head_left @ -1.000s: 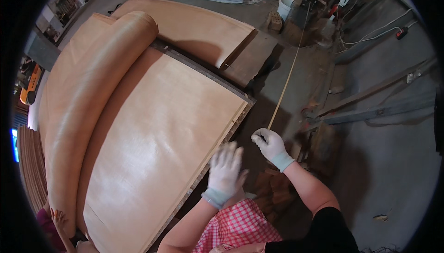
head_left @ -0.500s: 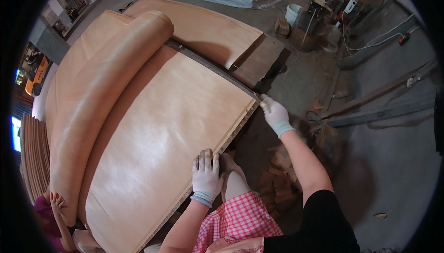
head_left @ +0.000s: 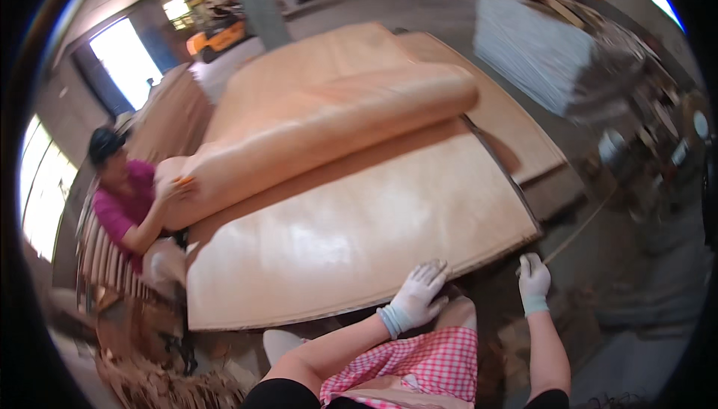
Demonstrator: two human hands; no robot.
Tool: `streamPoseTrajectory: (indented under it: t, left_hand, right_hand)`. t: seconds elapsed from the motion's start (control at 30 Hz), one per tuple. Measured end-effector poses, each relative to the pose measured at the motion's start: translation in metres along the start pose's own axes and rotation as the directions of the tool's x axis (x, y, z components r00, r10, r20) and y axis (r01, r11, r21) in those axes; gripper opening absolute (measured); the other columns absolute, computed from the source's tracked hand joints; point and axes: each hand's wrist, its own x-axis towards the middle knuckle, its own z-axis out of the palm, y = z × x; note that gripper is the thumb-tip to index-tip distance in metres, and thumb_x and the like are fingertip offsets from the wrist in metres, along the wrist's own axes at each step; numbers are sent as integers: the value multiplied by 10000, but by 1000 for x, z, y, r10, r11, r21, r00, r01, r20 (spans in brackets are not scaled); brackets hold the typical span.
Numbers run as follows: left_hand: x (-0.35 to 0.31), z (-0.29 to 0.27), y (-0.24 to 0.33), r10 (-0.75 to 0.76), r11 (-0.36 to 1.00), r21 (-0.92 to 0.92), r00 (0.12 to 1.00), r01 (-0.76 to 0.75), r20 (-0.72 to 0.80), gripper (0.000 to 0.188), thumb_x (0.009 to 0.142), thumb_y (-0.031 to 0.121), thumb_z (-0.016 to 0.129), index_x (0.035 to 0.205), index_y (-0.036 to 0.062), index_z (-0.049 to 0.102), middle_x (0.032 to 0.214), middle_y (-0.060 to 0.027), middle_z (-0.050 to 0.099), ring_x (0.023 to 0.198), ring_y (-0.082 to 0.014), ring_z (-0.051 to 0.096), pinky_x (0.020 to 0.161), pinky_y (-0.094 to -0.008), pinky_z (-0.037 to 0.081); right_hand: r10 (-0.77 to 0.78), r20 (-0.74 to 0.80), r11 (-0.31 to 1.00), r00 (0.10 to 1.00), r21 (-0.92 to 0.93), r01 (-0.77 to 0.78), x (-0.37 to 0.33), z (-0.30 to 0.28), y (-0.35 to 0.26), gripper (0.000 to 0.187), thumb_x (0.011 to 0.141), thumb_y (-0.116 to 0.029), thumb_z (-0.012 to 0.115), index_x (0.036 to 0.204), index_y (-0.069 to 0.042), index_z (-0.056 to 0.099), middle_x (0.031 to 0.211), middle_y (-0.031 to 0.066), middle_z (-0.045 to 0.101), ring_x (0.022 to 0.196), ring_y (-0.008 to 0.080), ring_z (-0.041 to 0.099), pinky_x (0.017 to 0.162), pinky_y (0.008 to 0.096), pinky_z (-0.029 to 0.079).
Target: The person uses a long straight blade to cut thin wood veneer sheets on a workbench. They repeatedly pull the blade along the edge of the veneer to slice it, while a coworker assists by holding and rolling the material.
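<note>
My left hand point(head_left: 419, 294), in a white glove with soiled fingertips, lies on the near edge of a broad, pale wood veneer sheet point(head_left: 351, 229). Its fingers are stretched out. Off the sheet's near right corner, my right hand point(head_left: 534, 282) is also gloved, with its fingers curled closed. A thin pale line point(head_left: 580, 229) runs from beside it toward the far right; whether the hand grips it I cannot tell. A large rolled-back veneer sheet point(head_left: 329, 121) lies across the stack, beyond the bare sheet.
At the left end a co-worker in a purple shirt point(head_left: 123, 203) touches the roll. More veneer point(head_left: 516, 132) lies behind at right. A plastic-wrapped stack point(head_left: 531, 50), a white bucket point(head_left: 611, 146), a pillar point(head_left: 256, 5) and an orange forklift point(head_left: 217, 39) stand farther off.
The view has swung left and up, bringing the co-worker and forklift into fuller sight. My right hand has come away from the sheet's corner; my left stays at the near edge.
</note>
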Motion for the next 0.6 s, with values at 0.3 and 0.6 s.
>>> streamPoseTrajectory:
  t: [0.3, 0.6]
  left_hand:
    - [-168, -91, 46, -577, 802, -355, 775, 480, -256, 549, 836, 324, 792, 1226, -14, 605, 1112, -191, 650, 973, -316, 649, 898, -393, 546]
    - [-264, -97, 93, -532, 843, -379, 487, 382, -693, 255, 818, 105, 778, 1050, 60, 681, 950, -128, 695, 829, -236, 688, 739, -340, 571]
  right_hand:
    - [-244, 534, 934, 810, 355, 47, -139, 70, -149, 182, 1009, -144, 618, 917, 1, 678, 766, 75, 728, 714, 130, 672, 674, 298, 547]
    - [-477, 780, 779, 405, 588, -216, -266, 108, -261, 132, 985, -93, 659, 1049, 3, 724, 1458, 143, 576, 1186, 185, 599, 999, 310, 494]
